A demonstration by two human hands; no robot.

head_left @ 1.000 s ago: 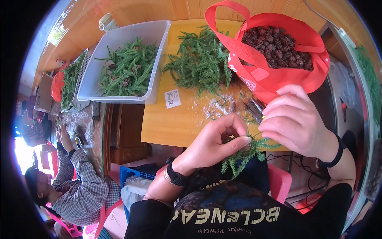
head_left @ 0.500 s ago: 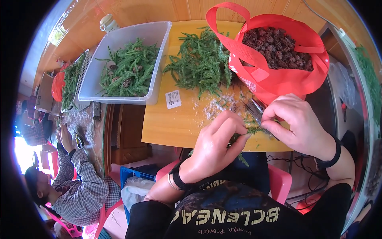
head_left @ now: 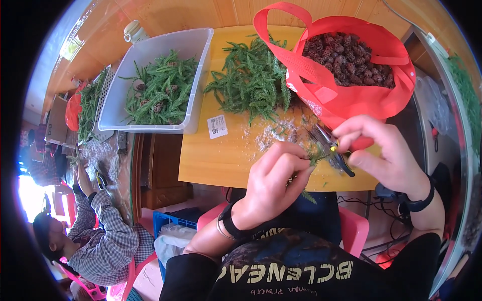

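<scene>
My left hand [head_left: 281, 173] is closed in a pinch on a green artificial pine sprig [head_left: 315, 156], whose needles poke out past the fingertips. More green hangs below that hand. My right hand [head_left: 384, 150] is over a pair of pliers [head_left: 343, 164] with red and black handles, lying on the yellow table [head_left: 221, 163]. Its thumb and fingers are apart, with the red handle between them; whether they touch it I cannot tell. White flakes [head_left: 276, 134] and green bits are scattered beside the pliers. Beyond lies a pile of green pine sprigs [head_left: 251, 80].
A red bag [head_left: 351, 103] full of pine cones [head_left: 346, 60] stands at the far right. A translucent bin [head_left: 193, 108] at the left contains greenery and several cones. A white label [head_left: 217, 126] lies between. Farther left, a person in a checked shirt [head_left: 108, 251] works at another table.
My right hand has let go of the sprig and moved slightly up, its fingers spreading over the pliers' red handle. The left hand keeps its pinch almost in place.
</scene>
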